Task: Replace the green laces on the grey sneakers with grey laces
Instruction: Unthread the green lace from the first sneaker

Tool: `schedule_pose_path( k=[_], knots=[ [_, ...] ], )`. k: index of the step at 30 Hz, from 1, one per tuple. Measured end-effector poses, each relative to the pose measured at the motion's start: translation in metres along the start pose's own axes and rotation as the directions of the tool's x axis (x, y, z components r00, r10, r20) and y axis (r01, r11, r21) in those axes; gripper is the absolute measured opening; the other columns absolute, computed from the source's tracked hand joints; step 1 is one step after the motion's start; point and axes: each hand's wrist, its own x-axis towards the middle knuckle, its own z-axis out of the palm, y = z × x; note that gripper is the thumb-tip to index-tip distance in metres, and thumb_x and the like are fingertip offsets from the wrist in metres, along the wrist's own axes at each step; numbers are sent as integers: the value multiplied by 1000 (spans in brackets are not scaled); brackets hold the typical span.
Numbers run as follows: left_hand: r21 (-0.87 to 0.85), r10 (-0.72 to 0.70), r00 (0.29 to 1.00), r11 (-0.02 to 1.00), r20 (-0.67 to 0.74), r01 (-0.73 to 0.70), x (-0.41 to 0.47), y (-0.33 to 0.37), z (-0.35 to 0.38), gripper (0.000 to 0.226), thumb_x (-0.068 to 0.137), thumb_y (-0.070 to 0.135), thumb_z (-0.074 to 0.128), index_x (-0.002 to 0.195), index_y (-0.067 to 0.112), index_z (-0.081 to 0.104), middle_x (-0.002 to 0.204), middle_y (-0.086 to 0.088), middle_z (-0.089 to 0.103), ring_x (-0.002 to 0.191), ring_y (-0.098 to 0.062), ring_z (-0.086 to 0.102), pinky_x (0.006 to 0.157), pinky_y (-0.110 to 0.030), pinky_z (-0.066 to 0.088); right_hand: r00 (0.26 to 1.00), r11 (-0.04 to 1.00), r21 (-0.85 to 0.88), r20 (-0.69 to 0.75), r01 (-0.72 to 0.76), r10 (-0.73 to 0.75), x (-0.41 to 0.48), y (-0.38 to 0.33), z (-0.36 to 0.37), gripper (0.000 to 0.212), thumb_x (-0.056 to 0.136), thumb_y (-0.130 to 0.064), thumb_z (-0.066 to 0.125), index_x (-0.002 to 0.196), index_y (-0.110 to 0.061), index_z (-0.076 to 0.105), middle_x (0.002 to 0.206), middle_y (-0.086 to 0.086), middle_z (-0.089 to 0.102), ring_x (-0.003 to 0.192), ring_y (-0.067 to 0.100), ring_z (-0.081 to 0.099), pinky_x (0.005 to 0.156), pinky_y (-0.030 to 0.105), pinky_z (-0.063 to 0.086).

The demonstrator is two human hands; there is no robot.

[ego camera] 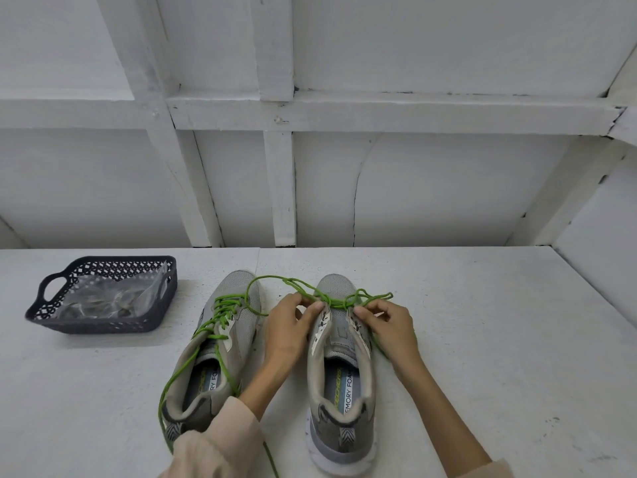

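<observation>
R sneaker insole (339,391): "SKECHERS" in green, beside it "MORY FOA", both ends cut off by the shoe's edge. L sneaker insole (206,382): "MORY FOA" legible, brand word next to it too dim/angled to read.

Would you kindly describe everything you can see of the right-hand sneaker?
The right sneaker is grey mesh with paler side panels, a white sole and a striped heel tab. It stands upright on the white table, toe pointing away, beside the left sneaker. Its upper eyelets are empty and the tongue is exposed; the green lace remains only near the toe, loose loops trailing beyond. The left hand and right hand pinch that lace at either side.
</observation>
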Motion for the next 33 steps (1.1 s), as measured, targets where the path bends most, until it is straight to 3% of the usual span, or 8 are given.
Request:
schedule_pose_path(
  k=[5,10,12,18,24,26,29,33],
  knots=[
    [-133,-44,985,991,-165,22,2,8,-12,17,92,33,63,89,17,65,86,5,67,70,-8,56,66,-30,42,967,990,142,-248,-19,54,2,4,-7,24,91,-23,66,70,-15,59,65,-4,54,63,14,45,66,33,40],
    [-98,-27,1000,995,-11,26,-3,11,-6,21,83,42,73,77,23,66,77,14,69,57,-9,54,60,-27,45,997,996,66,-26,-68,69,0,2,2,22,78,-29,80,70,-12,70,63,-3,63,61,9,50,62,26,42],
    [-78,-3,1000,997,6,3,-3,8,-1,21,82,44,70,77,23,68,78,13,70,61,-12,58,62,-32,46,998,998,41,-30,-54,55,0,2,4,19,78,-26,80,69,-11,71,62,-4,65,59,7,51,62,27,43],
    [-187,-58,986,982,-155,29,-1,8,-6,17,90,30,66,81,15,65,78,7,68,58,0,52,60,-23,38,972,980,193,-220,-39,82,1,4,-3,24,86,-22,72,67,-11,61,59,-7,51,60,12,42,63,32,37],
    [-153,-48,999,987,1,47,-4,4,3,15,86,33,72,80,20,67,75,9,68,58,-11,55,55,-21,43,996,994,82,-48,-69,73,-3,1,5,14,80,-21,78,73,-10,71,69,2,67,64,10,55,64,27,45],
    [-173,-67,994,984,-89,51,-1,5,0,15,90,25,68,82,13,65,73,7,65,60,-13,54,55,-15,39,988,991,111,-127,-73,87,-1,0,0,14,84,-19,74,73,-12,69,67,-1,64,65,11,52,63,26,43],
    [-237,-93,979,970,-182,48,1,6,-6,18,92,28,64,85,12,64,77,6,64,65,-14,52,62,-24,42,959,976,210,-263,-53,109,2,3,-12,16,87,-22,71,76,-11,66,72,-2,61,70,12,51,69,31,42],
    [-225,-92,995,971,-28,84,-5,7,0,19,87,37,70,80,19,65,71,9,65,53,-2,47,56,-22,40,989,978,181,-76,-108,124,-2,2,-6,22,81,-31,76,78,-9,71,72,0,64,69,8,54,68,26,44]
  ],
)
